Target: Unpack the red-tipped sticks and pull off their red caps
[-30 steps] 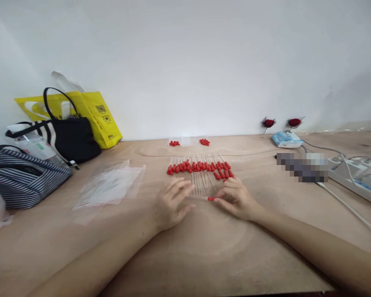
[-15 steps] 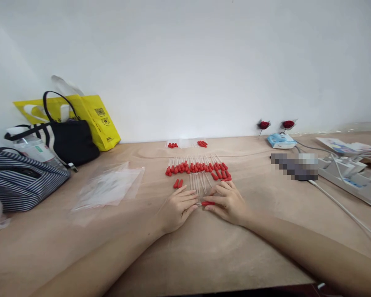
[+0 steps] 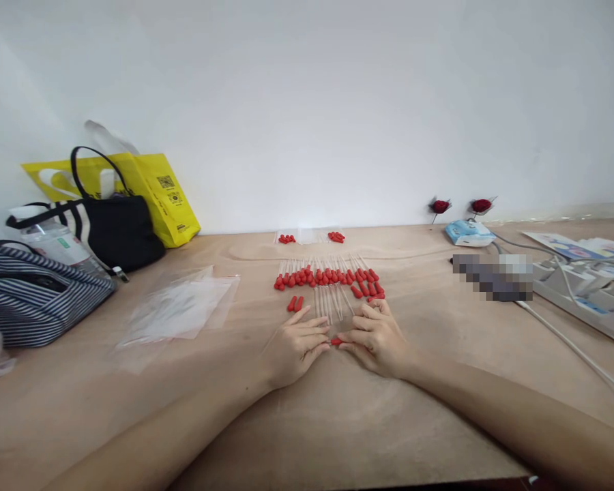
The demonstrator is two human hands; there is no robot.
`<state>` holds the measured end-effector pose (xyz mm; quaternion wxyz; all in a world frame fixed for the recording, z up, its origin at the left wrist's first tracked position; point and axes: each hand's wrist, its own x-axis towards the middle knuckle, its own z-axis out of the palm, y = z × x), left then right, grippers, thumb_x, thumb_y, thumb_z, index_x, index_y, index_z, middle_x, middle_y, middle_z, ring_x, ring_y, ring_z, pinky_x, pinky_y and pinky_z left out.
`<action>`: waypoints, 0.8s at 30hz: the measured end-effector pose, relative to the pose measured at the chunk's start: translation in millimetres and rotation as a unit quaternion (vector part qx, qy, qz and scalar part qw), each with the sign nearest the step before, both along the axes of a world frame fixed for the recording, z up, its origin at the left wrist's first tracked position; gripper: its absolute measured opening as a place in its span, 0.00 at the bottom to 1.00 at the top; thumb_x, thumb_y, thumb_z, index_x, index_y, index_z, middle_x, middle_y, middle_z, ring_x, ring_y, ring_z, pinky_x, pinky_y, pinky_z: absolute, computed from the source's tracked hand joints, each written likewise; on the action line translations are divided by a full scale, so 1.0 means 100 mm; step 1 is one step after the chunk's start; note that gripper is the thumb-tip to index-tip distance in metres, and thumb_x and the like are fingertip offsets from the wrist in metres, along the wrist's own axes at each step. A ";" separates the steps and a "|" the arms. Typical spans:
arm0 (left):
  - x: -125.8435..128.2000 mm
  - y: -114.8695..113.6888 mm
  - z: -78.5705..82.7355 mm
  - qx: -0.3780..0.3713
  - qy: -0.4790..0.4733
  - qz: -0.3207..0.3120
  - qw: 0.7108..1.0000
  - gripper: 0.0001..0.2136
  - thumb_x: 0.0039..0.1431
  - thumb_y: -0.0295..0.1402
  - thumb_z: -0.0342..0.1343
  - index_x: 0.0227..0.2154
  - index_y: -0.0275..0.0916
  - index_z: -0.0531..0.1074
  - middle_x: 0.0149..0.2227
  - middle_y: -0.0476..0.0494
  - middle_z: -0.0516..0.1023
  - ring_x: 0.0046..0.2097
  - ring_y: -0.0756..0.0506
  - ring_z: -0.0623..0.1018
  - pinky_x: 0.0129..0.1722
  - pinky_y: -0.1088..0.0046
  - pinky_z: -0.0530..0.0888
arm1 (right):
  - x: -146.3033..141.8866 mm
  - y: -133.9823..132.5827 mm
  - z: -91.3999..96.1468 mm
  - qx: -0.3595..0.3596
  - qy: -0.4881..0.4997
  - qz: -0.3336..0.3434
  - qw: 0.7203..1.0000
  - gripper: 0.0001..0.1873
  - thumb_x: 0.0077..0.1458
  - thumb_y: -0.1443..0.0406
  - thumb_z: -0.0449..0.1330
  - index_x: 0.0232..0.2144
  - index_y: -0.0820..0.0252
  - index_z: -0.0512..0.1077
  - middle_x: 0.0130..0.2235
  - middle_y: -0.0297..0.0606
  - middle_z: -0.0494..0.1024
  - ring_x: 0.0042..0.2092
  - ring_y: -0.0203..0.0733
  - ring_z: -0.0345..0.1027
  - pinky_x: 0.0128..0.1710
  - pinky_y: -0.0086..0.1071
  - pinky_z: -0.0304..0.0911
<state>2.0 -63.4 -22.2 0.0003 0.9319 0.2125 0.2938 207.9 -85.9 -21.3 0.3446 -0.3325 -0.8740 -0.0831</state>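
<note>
My left hand (image 3: 295,344) and my right hand (image 3: 374,341) rest on the wooden table (image 3: 338,423), fingertips meeting over a small red cap (image 3: 336,341). Both hands pinch; the left seems to grip a thin clear tube, the right the red cap. Just beyond them lie several clear tubes (image 3: 330,300) and a row of red-capped droppers (image 3: 327,277). Two loose red caps (image 3: 295,303) sit left of the tubes.
Clear plastic bags (image 3: 177,310) lie to the left, with a striped bag (image 3: 35,293), a black handbag (image 3: 115,228) and a yellow bag (image 3: 164,194) behind. Small packets of red caps (image 3: 311,236) sit by the wall. A power strip (image 3: 588,296) with cables lies at right.
Both hands have drawn a little nearer to me and closer together. The red cap has slid further over the tube end, so less red shows. Two loose caps came into view.
</note>
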 end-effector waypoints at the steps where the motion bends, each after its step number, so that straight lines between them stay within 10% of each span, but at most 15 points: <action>1: 0.00 -0.01 0.00 0.008 -0.008 -0.003 1.000 0.08 0.57 0.28 0.48 0.32 0.37 0.73 0.37 0.45 0.78 0.46 0.46 0.74 0.54 0.57 0.61 | 0.00 0.00 0.00 -0.002 0.004 0.001 1.000 0.07 0.52 0.64 0.54 0.28 0.56 0.73 0.22 0.32 0.68 0.31 0.36 0.55 0.38 0.37 0.46; 17: -0.01 0.00 -0.09 0.043 -0.045 -0.021 0.998 0.07 0.56 0.28 0.48 0.31 0.37 0.72 0.35 0.47 0.78 0.45 0.47 0.74 0.55 0.61 0.59 | 0.02 0.01 -0.02 -0.027 0.026 0.044 0.998 0.07 0.50 0.65 0.54 0.24 0.57 0.71 0.21 0.30 0.65 0.34 0.36 0.58 0.47 0.42 0.46; 24: -0.17 0.00 0.03 0.013 -0.070 0.042 0.997 0.06 0.56 0.28 0.48 0.31 0.37 0.71 0.34 0.44 0.77 0.41 0.47 0.75 0.45 0.67 0.68 | 0.25 0.06 -0.04 -0.060 0.071 -0.052 0.994 0.08 0.53 0.62 0.53 0.29 0.55 0.73 0.25 0.34 0.69 0.33 0.37 0.61 0.39 0.38 0.52</action>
